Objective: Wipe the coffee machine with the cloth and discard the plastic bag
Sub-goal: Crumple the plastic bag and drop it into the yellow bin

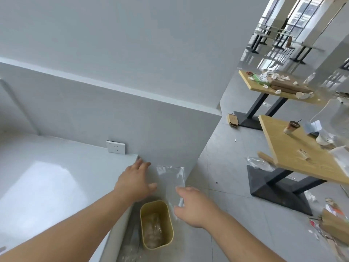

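Counter (47, 176) at far left, pale and glossy, with socket (115, 147) on the wall behind. Over its corner, left hand (136, 183), fingers spread wide, holding nothing. Next, upright in the air, clear plastic bag (171, 176), above yellow bin (153, 202) on the floor. Against the bag's lower edge, right hand (190, 205), fingers loosely curled; cannot tell whether pinching it. Far right, littered wooden table (294, 157).
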{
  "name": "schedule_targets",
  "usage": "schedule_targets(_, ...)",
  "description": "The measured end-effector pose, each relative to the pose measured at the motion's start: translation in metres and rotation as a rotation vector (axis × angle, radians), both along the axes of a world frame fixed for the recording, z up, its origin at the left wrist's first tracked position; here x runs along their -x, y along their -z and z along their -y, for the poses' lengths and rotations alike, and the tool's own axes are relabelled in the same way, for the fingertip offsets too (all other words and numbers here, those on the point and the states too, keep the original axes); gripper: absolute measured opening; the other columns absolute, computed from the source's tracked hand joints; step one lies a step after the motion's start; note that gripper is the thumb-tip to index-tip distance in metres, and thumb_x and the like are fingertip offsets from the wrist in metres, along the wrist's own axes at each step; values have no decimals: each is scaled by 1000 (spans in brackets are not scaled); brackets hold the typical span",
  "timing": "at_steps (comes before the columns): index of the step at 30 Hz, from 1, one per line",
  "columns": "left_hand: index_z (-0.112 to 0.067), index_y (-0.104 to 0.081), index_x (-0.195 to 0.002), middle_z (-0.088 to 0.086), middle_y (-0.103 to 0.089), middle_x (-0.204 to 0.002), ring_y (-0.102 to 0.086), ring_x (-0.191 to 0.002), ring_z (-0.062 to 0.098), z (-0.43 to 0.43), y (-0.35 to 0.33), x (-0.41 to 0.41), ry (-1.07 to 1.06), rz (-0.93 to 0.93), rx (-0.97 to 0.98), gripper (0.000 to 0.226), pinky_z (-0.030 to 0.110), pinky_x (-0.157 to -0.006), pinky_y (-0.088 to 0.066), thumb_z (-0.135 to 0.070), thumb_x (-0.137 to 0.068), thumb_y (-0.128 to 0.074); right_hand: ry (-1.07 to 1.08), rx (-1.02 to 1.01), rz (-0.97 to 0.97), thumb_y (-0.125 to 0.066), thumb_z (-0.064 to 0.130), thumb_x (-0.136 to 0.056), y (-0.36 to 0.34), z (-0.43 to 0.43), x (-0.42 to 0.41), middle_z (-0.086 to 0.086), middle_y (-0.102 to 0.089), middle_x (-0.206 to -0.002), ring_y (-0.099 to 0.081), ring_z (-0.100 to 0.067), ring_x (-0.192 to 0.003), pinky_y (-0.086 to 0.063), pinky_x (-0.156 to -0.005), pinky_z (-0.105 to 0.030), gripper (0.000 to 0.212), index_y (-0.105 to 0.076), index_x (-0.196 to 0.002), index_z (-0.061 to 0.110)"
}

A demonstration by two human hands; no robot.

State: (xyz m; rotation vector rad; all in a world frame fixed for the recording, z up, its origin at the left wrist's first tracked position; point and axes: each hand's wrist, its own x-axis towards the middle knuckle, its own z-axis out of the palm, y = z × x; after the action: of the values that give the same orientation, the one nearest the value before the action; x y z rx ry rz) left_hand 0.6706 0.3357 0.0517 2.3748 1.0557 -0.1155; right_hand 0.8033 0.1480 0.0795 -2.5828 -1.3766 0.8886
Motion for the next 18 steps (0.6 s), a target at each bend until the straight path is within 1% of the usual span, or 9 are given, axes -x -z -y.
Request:
schedule_targets(3,-35,-23,-163,-1,-13,-175,-28,-155,28,0,29,13,-33,-67,-36,92,47,-121,-36,-65,-83,-58,-43,45,-22,-53,48,-90,29,1,-4,-4,-44,-161,-37,-23,-148,-33,-117,-35,72,-38,-157,23)
schedule_targets(6,-36,-21,-163,1,-10,-176,-22,-159,29,-1,60,27,-26,-167,-85,91,48,-126,-29,-67,-84,-56,-72,83,-67,-51,48,-89,60,-4,-10,-4,-44,-160,-36,-23,-148,-35,-119,-38,72,-38,-156,22)
schedule_targets(10,-36,-16,-164,3,-1,-177,-6,-162,30,-3,106,41,6,-264,-125,87,53,-130,-14,-64,-89,-52,-135,126,-109,-50,49,-91,104,-11,-17,-2,-32,-168,-26,-22,-155,-25,-123,-37,82,-24,-163,23)
schedule_targets(13,-35,-13,-165,4,2,-177,3,-163,32,-8,137,48,15,-285,-202,87,57,-130,-7,-67,-91,-47,-186,172,-123,-50,49,-92,139,-14,-18,-2,-33,-168,-27,-23,-154,-26,-122,-36,81,-25,-163,21)
schedule_targets(15,-36,-11,-166,4,3,-177,7,-162,32,-15,155,52,23,-293,-255,90,58,-130,-4,-70,-90,-43,-217,223,-141,-51,48,-92,161,-16,-18,-3,-38,-165,-31,-25,-152,-29,-122,-38,77,-31,-161,19)
schedule_targets(16,-36,-10,-166,3,3,-177,7,-162,32,-18,163,53,27,-295,-269,90,59,-129,-3,-72,-89,-41,-231,245,-146,-52,47,-93,171,-17,-20,-4,-41,-163,-33,-26,-150,-32,-121,-39,75,-34,-159,18)
schedule_targets(18,-37,-11,-166,2,4,-177,8,-162,31,-26,178,55,32,-299,-278,90,61,-128,-5,-73,-88,-39,-251,272,-150,-52,47,-93,189,-22,-23,-5,-40,-164,-34,-27,-150,-33,-120,-40,75,-33,-160,17)
